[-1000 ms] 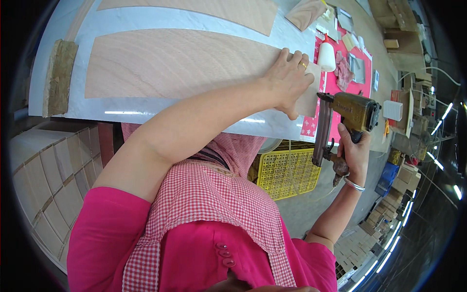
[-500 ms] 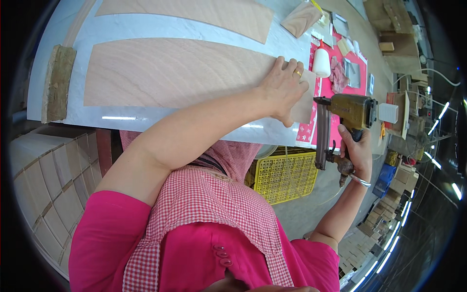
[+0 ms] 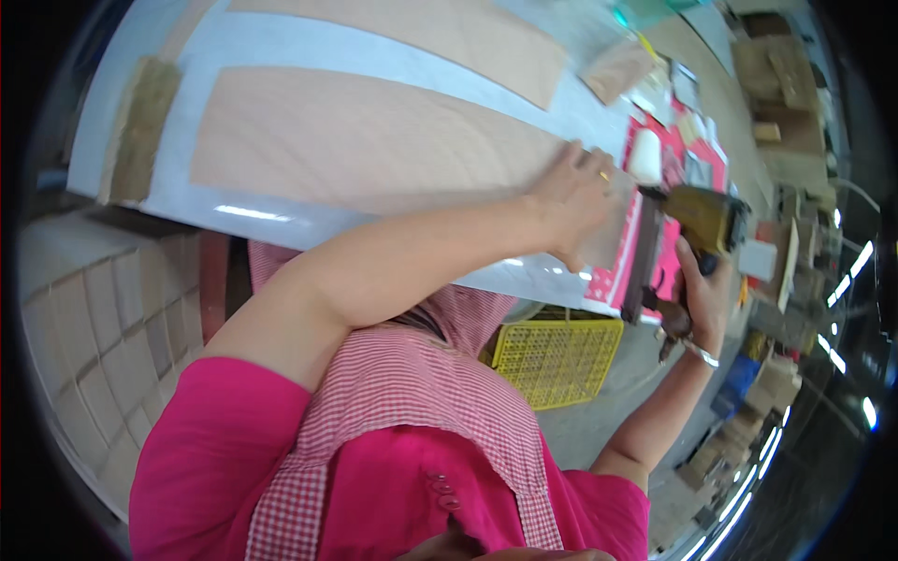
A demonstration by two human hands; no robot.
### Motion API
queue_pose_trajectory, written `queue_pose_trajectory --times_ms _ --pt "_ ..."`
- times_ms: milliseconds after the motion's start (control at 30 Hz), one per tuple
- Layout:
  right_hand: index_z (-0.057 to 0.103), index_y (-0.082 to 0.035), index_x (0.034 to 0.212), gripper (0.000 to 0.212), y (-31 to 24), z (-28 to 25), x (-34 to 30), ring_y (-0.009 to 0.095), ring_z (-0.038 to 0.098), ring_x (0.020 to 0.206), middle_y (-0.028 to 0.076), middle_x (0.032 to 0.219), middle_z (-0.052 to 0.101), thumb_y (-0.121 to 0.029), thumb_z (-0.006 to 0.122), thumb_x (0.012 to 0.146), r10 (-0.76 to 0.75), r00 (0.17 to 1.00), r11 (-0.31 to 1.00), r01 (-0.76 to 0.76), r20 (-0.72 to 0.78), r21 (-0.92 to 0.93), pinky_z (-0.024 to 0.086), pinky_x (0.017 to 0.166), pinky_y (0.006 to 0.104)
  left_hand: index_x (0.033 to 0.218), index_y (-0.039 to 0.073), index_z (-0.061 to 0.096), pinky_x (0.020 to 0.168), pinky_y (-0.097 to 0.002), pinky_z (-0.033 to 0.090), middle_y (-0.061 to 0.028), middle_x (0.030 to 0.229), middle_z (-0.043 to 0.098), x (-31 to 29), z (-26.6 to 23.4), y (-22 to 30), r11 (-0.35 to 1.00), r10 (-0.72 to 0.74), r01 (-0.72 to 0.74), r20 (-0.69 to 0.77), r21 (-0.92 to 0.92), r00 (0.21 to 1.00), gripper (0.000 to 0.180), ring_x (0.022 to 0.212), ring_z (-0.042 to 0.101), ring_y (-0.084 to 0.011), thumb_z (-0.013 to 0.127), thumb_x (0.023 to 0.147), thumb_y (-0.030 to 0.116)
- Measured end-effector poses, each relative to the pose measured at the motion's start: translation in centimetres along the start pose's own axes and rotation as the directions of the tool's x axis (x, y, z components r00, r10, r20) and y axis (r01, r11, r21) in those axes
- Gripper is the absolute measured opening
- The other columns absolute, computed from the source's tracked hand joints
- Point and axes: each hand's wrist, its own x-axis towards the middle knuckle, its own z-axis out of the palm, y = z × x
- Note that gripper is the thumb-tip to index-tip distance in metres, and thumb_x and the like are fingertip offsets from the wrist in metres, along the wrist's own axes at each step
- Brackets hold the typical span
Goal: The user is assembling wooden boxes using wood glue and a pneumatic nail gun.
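Left hand (image 3: 574,208) spread, right hand (image 3: 703,292) curled

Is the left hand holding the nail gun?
No, the right hand grips the nail gun, and the left hand rests on the wooden panel.

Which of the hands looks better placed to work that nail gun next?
Probably the right: the right hand grips the nail gun, its nose close to one end of the wooden board, while the left hand rests on that board.

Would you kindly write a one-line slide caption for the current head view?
Left hand on a pale wooden panel, right hand gripping a nail gun near the panel's end.
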Motion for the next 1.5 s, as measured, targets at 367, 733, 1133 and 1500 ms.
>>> queue_pose_trajectory --times_ms 367,733,1133,1500 --pt "0.054 0.004 0.127 0.059 8.7 0.4 -3.3 0.019 0.059 0.103 0.011 0.117 0.064 -0.037 0.071 0.087 -0.139 0.984 0.973 0.157 -0.112 0.170 0.046 0.089 0.0320 0.137 -0.003 0.043 0.107 -0.0582 0.029 -0.0262 0.140 0.042 -15.4 -9.8 -10.0 0.993 -0.116 0.117 -0.021 0.018 0.993 0.115 0.139 0.030 -0.0370 0.087 0.048 0.055" --pt "0.061 0.002 0.078 0.041 6.4 1.6 -6.0 0.011 0.044 0.051 0.002 0.058 0.053 -0.036 0.073 0.087 -0.237 0.958 0.963 0.254 -0.161 0.092 0.037 0.047 0.0298 0.141 -0.003 0.031 0.113 -0.0530 0.027 -0.0260 0.145 0.034 -29.0 -18.3 -19.1 0.904 -0.367 0.273 0.274 0.328 0.889 0.121 0.139 0.031 -0.0374 0.091 0.044 0.040" --pt "0.057 -0.003 0.092 0.030 -0.3 0.9 -7.5 0.008 0.047 0.043 -0.001 0.060 0.052 -0.027 0.073 0.087 0.145 0.989 0.970 -0.135 -0.034 0.204 0.035 0.039 0.0264 0.150 0.010 0.024 0.115 -0.0483 0.026 -0.0264 0.150 0.025 -29.3 -17.1 -22.1 0.970 -0.232 0.210 0.217 0.121 0.948 0.128 0.138 0.028 -0.0429 0.084 0.040 0.033" --pt "0.059 -0.002 0.075 0.029 0.3 1.6 -3.8 0.006 0.042 0.038 -0.002 0.052 0.050 -0.024 0.074 0.086 0.001 0.995 0.964 0.025 -0.097 0.264 0.030 0.036 0.0265 0.153 0.018 0.021 0.114 -0.0477 0.030 -0.0218 0.152 0.025 -29.4 -18.4 -19.9 0.928 -0.343 0.284 0.253 0.243 0.904 0.130 0.136 0.030 -0.0421 0.085 0.041 0.035"
